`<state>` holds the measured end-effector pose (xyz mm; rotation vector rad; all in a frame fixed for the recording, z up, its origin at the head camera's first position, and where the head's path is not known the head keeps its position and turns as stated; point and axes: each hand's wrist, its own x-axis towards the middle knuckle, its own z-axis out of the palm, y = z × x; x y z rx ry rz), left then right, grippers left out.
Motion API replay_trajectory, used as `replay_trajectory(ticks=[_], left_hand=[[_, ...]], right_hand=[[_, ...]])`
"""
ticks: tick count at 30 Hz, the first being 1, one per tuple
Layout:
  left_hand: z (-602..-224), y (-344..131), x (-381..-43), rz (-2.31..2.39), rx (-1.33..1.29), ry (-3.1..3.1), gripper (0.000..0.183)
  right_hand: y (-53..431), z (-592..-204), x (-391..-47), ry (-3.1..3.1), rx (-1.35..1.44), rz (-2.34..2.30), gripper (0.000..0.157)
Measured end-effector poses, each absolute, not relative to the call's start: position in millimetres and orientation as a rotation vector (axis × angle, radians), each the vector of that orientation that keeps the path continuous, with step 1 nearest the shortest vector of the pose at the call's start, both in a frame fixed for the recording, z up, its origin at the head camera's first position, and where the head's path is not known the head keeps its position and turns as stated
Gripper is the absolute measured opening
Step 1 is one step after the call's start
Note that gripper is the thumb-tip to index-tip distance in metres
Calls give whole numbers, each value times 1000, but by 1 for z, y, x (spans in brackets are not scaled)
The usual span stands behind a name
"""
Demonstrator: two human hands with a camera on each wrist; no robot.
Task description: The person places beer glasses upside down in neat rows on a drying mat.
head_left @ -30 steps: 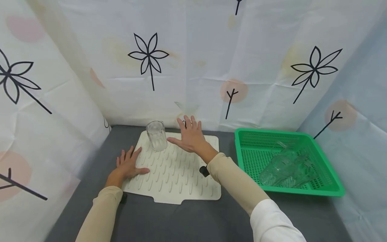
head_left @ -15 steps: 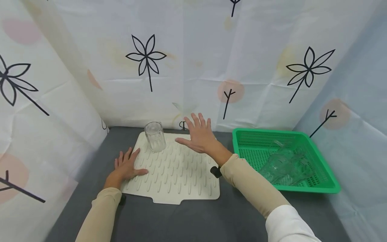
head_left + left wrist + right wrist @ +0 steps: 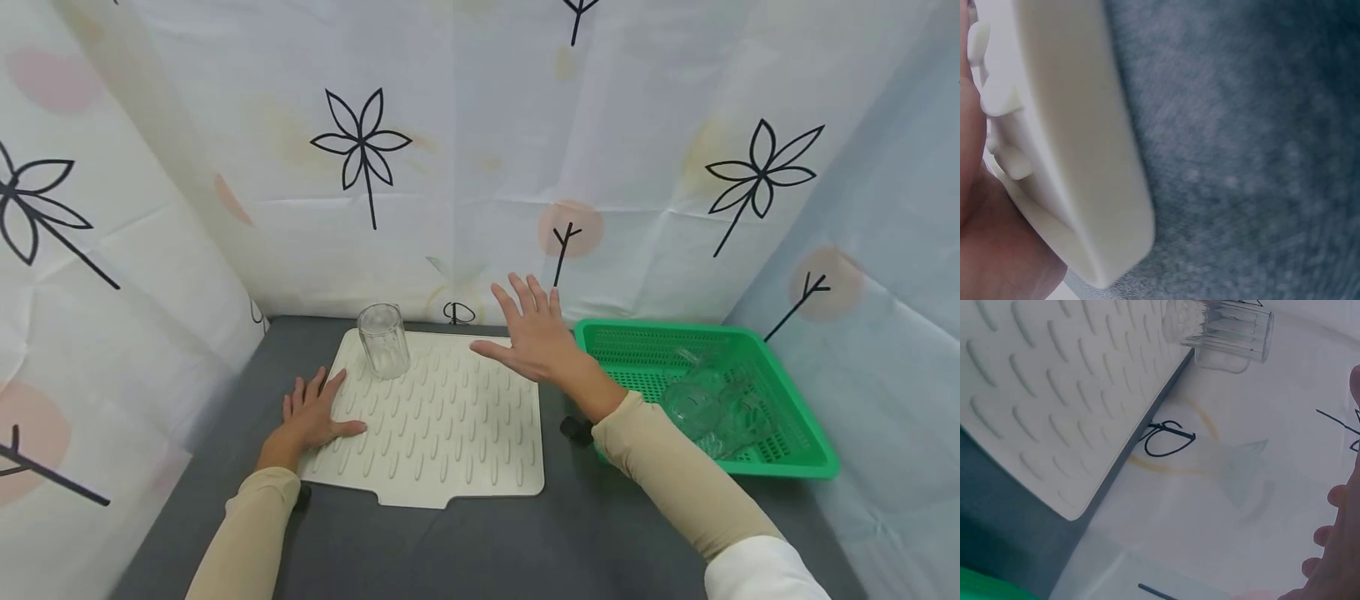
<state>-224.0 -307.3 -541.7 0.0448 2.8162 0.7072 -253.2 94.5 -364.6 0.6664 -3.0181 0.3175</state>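
A clear glass mug (image 3: 384, 342) stands on the back left part of a cream ridged drying mat (image 3: 450, 433); its handle shows in the right wrist view on the glass mug (image 3: 1229, 331). My left hand (image 3: 311, 414) rests on the mat's left edge, fingers spread and thumb lying over the ridges. In the left wrist view the mat's thick rim (image 3: 1085, 137) is close beside the hand (image 3: 1004, 244). My right hand (image 3: 536, 337) is raised past the mat's back right corner with fingers spread, holding nothing.
A green plastic basket (image 3: 813, 417) stands on the right, with several clear glass mugs (image 3: 712, 408) lying in it. The right forearm passes in front of its left side. A dark grey cloth (image 3: 495, 550) covers the table, and printed curtains (image 3: 480, 167) enclose the back and sides.
My right hand has moved right, away from the glass mug and toward the basket, fingers still spread. The left hand stays on the mat's edge. The head view has shifted slightly.
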Motion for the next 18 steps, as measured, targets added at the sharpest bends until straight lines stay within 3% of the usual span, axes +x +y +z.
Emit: replay_trajectory(ticks=[18], left_hand=[[-542, -307, -224, 696, 24, 2824, 123]], right_hand=[[196, -351, -228, -3034, 452, 345, 95]])
